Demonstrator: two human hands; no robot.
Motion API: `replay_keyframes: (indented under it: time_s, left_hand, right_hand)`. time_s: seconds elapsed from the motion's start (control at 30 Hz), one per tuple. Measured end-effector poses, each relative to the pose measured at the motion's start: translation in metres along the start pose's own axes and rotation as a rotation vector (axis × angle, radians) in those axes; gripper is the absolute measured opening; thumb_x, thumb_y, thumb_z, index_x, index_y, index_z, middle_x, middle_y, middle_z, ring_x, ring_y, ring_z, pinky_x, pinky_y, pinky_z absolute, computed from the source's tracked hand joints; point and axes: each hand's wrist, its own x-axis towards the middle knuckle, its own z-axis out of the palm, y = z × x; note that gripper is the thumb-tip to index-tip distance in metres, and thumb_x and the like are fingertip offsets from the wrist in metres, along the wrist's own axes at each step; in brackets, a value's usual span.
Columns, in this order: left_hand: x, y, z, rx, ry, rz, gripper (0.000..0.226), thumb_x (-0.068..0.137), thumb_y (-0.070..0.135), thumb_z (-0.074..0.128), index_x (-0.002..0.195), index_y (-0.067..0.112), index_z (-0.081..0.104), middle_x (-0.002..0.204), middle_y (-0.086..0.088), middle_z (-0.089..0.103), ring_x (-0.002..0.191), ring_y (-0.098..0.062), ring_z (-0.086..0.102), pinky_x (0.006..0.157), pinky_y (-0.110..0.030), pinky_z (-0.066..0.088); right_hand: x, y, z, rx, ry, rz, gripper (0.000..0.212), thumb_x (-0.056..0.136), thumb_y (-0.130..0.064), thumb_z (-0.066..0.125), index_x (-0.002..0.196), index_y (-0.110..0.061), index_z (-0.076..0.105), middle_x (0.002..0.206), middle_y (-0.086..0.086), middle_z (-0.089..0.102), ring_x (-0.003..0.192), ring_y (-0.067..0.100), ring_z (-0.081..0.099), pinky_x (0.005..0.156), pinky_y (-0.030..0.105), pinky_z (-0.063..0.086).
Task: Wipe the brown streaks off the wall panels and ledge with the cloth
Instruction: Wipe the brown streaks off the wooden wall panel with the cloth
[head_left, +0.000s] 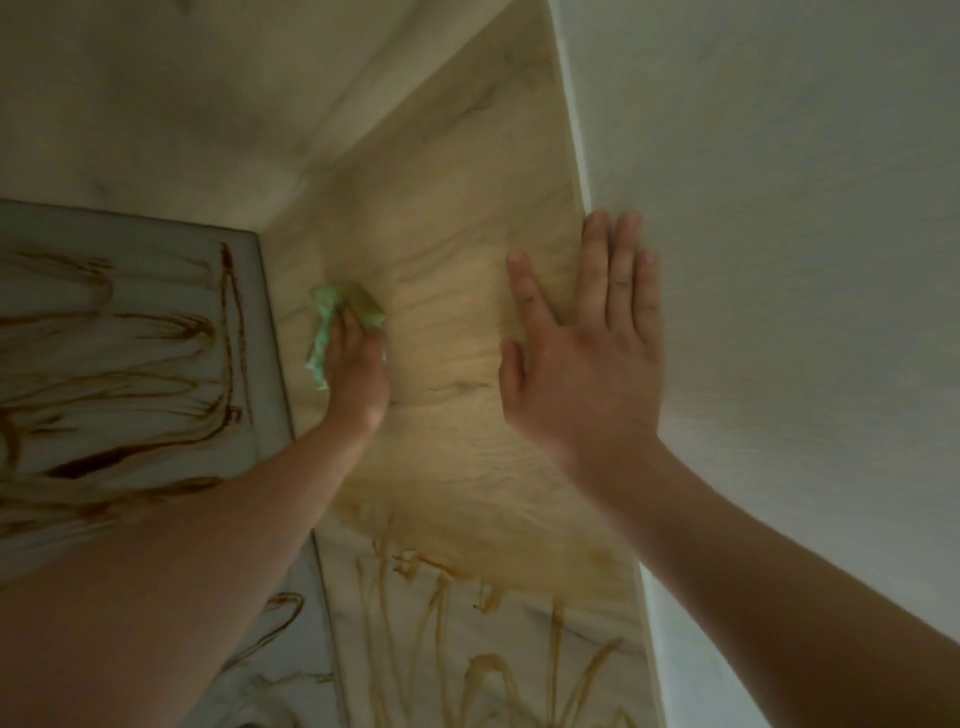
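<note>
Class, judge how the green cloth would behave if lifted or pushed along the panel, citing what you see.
Probably floppy: the green cloth is crumpled into folds under the left hand. Likely light, as one hand holds it against the panel. It may smear when pushed; one end looks brown-stained.

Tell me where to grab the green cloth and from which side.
Probably the crumpled fold of the cloth that sticks out beside the left hand, toward the streaked ledge. Come in from that side: the hand covers the rest, holding it against the wall panel, so that bunched edge offers most to pinch.
</note>
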Motion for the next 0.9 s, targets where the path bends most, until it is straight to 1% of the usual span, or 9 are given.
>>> replay_keyframes:
  time_s: [0.07,0.13,0.23,0.37,0.47,0.57,0.77,0.83,0.9]
  left_hand:
    - [0.010,0.001,-0.001,-0.033,0.034,-0.010,0.065,0.108,0.038,0.033,0.166,0.021,0.009,0.174,0.003,0.003,0.160,-0.017,0.001,0.130,-0.044,0.003]
    - [0.035,-0.003,-0.009,-0.017,0.025,-0.003,0.063,0.110,0.036,0.032,0.166,0.021,0.007,0.174,0.003,0.000,0.159,-0.016,-0.002,0.130,-0.039,0.000]
    - [0.074,-0.011,-0.024,0.007,0.091,-0.009,0.062,0.111,0.032,0.030,0.166,0.014,0.007,0.174,-0.004,0.002,0.160,-0.021,0.000,0.129,-0.037,-0.001]
    - [0.124,-0.055,-0.044,-0.090,0.010,-0.056,0.053,0.111,0.019,0.030,0.158,-0.005,0.025,0.168,-0.025,0.016,0.156,-0.042,0.013,0.128,-0.053,0.011]
    - [0.144,-0.112,-0.047,-0.284,0.033,-0.361,0.085,0.092,0.083,0.031,0.158,0.031,0.037,0.158,-0.002,0.046,0.141,-0.027,0.047,0.120,-0.054,0.034]
    - [0.155,-0.194,-0.040,-0.377,0.071,-0.415,0.107,0.055,0.109,0.040,0.145,0.051,0.048,0.141,0.010,0.060,0.126,-0.021,0.059,0.109,-0.053,0.046]
    - [0.144,-0.204,-0.004,-0.419,0.161,-0.465,0.099,0.060,0.105,0.034,0.142,0.051,0.050,0.144,0.010,0.058,0.132,-0.023,0.054,0.117,-0.053,0.037]
    - [0.100,-0.144,0.008,-0.299,0.145,-0.377,0.089,0.075,0.094,0.029,0.152,0.049,0.037,0.157,0.008,0.045,0.143,-0.023,0.044,0.121,-0.054,0.032]
    - [0.021,-0.041,0.015,-0.109,0.039,-0.188,0.079,0.096,0.067,0.026,0.164,0.025,0.024,0.171,-0.004,0.021,0.157,-0.028,0.020,0.128,-0.053,0.018]
  right_hand:
    - [-0.001,-0.002,0.001,0.008,0.016,0.005,0.066,0.100,-0.046,0.047,0.161,-0.027,0.034,0.166,0.035,0.005,0.157,0.047,-0.001,0.127,0.055,0.007]
    - [-0.001,-0.002,0.003,-0.006,0.018,-0.009,0.065,0.101,-0.048,0.045,0.162,-0.026,0.033,0.165,0.036,0.006,0.156,0.048,0.000,0.127,0.056,0.007]
    - [-0.001,-0.003,0.005,-0.029,0.015,-0.024,0.066,0.103,-0.052,0.044,0.162,-0.026,0.031,0.165,0.038,0.006,0.156,0.049,0.000,0.128,0.056,0.006]
    - [0.001,-0.003,0.010,-0.061,0.018,-0.027,0.068,0.101,-0.054,0.047,0.162,-0.027,0.032,0.164,0.039,0.008,0.155,0.051,0.002,0.128,0.056,0.004]
    - [0.001,-0.001,0.013,-0.079,0.005,-0.033,0.068,0.102,-0.054,0.046,0.163,-0.027,0.030,0.163,0.040,0.007,0.155,0.052,0.001,0.127,0.057,0.002]
    - [0.000,-0.002,0.012,-0.059,-0.002,-0.034,0.069,0.103,-0.053,0.046,0.163,-0.026,0.028,0.164,0.040,0.005,0.155,0.052,-0.001,0.127,0.057,0.000]
    - [0.002,-0.003,0.010,-0.039,-0.003,-0.038,0.070,0.102,-0.052,0.045,0.164,-0.025,0.027,0.164,0.040,0.003,0.155,0.051,-0.002,0.127,0.057,0.000]
    - [0.001,-0.002,0.009,-0.033,-0.004,-0.033,0.070,0.102,-0.052,0.045,0.164,-0.025,0.026,0.164,0.040,0.002,0.155,0.051,-0.003,0.127,0.057,-0.001]
    - [0.001,0.000,0.010,-0.025,-0.013,-0.033,0.071,0.102,-0.052,0.045,0.164,-0.024,0.025,0.163,0.040,0.000,0.155,0.051,-0.004,0.127,0.057,-0.002]
